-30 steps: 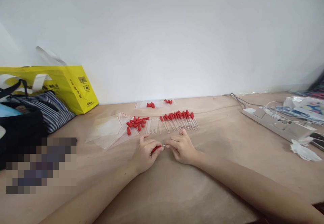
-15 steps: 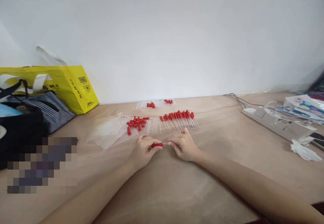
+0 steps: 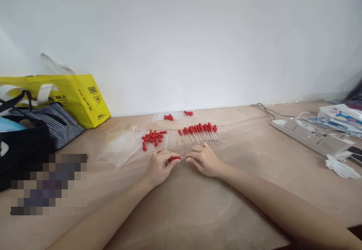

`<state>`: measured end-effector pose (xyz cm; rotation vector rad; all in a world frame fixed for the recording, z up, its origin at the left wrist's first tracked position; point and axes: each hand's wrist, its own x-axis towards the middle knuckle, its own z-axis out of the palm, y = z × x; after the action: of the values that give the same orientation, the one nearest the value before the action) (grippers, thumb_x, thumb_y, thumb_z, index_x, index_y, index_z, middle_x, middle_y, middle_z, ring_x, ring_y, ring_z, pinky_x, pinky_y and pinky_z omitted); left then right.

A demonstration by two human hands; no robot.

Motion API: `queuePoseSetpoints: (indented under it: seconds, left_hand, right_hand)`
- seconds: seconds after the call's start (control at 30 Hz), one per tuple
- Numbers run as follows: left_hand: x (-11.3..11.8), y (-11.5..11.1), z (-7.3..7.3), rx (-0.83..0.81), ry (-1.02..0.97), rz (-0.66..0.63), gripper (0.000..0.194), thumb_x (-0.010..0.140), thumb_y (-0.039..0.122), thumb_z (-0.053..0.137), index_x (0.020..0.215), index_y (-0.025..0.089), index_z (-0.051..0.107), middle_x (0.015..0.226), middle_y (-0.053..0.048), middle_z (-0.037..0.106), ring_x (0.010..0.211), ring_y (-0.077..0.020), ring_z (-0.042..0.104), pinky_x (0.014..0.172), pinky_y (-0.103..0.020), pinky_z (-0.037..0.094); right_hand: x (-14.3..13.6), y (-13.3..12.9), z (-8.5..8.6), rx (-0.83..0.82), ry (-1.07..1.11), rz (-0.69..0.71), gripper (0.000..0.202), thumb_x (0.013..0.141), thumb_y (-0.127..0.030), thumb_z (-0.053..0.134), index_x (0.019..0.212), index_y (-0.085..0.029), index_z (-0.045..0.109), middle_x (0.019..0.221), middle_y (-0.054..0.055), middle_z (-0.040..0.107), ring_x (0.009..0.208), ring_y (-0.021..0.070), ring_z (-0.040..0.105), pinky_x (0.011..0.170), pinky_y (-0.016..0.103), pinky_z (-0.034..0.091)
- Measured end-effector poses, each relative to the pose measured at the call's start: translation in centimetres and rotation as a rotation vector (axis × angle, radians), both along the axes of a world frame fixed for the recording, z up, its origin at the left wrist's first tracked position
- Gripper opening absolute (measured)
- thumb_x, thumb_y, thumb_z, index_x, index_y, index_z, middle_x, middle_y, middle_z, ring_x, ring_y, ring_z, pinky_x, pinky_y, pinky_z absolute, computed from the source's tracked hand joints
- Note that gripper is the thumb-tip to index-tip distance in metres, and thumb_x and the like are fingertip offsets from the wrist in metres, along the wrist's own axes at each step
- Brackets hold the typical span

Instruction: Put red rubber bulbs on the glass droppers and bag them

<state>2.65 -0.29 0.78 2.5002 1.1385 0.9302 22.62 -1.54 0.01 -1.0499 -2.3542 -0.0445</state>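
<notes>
My left hand (image 3: 161, 166) pinches a red rubber dropper bulb (image 3: 174, 159) between thumb and fingers. From the bulb's right end runs a thin clear glass tube (image 3: 183, 158), its far part closed in the fingers of my right hand (image 3: 204, 160). Bulb and tube lie in one line, touching end to end; how deep the tube sits cannot be made out. Just beyond my hands is a row of droppers with red bulbs (image 3: 199, 129) and clear tubes. To its left lie several bare glass tubes (image 3: 170, 140) and a heap of loose red bulbs (image 3: 153, 137).
Clear plastic bags (image 3: 121, 144) lie left of the bulbs; another bag with small red bulbs (image 3: 169, 117) is near the wall. A yellow bag (image 3: 82, 99) and striped pouch (image 3: 63, 123) stand left. At right are a power strip (image 3: 302, 137) and crumpled tissue (image 3: 342, 166).
Both hands have shifted slightly away from me with the bulb and tube. My right-hand fingers have curled lower, and less of the tube shows between the hands.
</notes>
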Motion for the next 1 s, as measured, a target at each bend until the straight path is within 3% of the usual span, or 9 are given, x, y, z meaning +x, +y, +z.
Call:
queuePoseSetpoints:
  seconds: [0.17,0.23,0.37,0.47,0.6,0.77,1.0]
  left_hand:
    - [-0.2,0.2,0.2,0.000,0.041,-0.026,0.018,0.080,0.033,0.048,0.078,0.024,0.063,0.074,0.000,0.067,0.072,-0.0165,0.058,0.084,-0.037,0.036]
    - [-0.4,0.5,0.1,0.042,0.013,0.018,0.019,0.080,0.034,0.048,0.086,0.024,0.062,0.082,-0.001,0.066,0.080,-0.0182,0.058,0.085,-0.037,0.036]
    - [-1.8,1.7,0.2,0.170,-0.092,0.327,0.033,0.076,0.035,0.052,0.106,0.022,0.053,0.093,-0.005,0.063,0.090,-0.0220,0.054,0.085,-0.039,0.035]
    - [-3.4,2.9,0.5,0.182,-0.026,0.585,0.026,0.075,0.033,0.052,0.098,0.021,0.057,0.092,-0.005,0.062,0.091,-0.0247,0.053,0.083,-0.041,0.033]
    - [-5.4,4.1,0.8,0.147,0.118,0.805,0.023,0.074,0.037,0.052,0.090,0.022,0.060,0.096,-0.007,0.060,0.098,-0.0292,0.048,0.084,-0.046,0.029]
    - [-6.1,4.5,1.0,0.003,0.185,0.856,0.036,0.067,0.054,0.054,0.085,0.023,0.059,0.095,-0.009,0.058,0.098,-0.0319,0.047,0.082,-0.049,0.029]
    - [-6.1,5.0,0.8,-0.102,0.296,0.858,0.023,0.076,0.043,0.047,0.087,0.025,0.056,0.095,-0.006,0.059,0.096,-0.0293,0.049,0.078,-0.046,0.031]
  right_hand:
    - [0.4,-0.2,0.0,0.025,-0.077,-0.026,0.016,0.083,-0.022,0.047,0.086,-0.021,0.063,0.080,0.004,0.059,0.076,0.0153,0.048,0.067,0.029,0.024]
    - [0.1,-0.1,-0.1,-0.010,-0.068,-0.049,0.016,0.082,-0.022,0.047,0.085,-0.020,0.063,0.078,0.004,0.059,0.076,0.0158,0.049,0.067,0.029,0.027]
    - [-0.8,1.4,-0.2,-0.142,0.067,-0.281,0.018,0.080,-0.018,0.044,0.083,-0.018,0.061,0.080,0.006,0.062,0.076,0.0166,0.054,0.063,0.027,0.032]
    - [-1.7,3.3,0.1,-0.209,0.142,-0.523,0.018,0.079,-0.020,0.043,0.085,-0.018,0.060,0.080,0.007,0.064,0.076,0.0192,0.057,0.062,0.028,0.033]
    - [-3.3,5.4,0.6,-0.221,0.137,-0.675,0.019,0.078,-0.022,0.044,0.089,-0.016,0.058,0.081,0.009,0.065,0.078,0.0222,0.058,0.065,0.031,0.033]
    - [-4.8,6.7,0.9,-0.226,0.114,-0.746,0.020,0.076,-0.024,0.045,0.089,-0.014,0.057,0.082,0.010,0.065,0.082,0.0233,0.057,0.073,0.035,0.030]
    - [-4.8,7.2,0.8,-0.234,0.098,-0.766,0.019,0.076,-0.027,0.044,0.082,-0.017,0.060,0.086,0.009,0.064,0.084,0.0205,0.055,0.078,0.035,0.024]
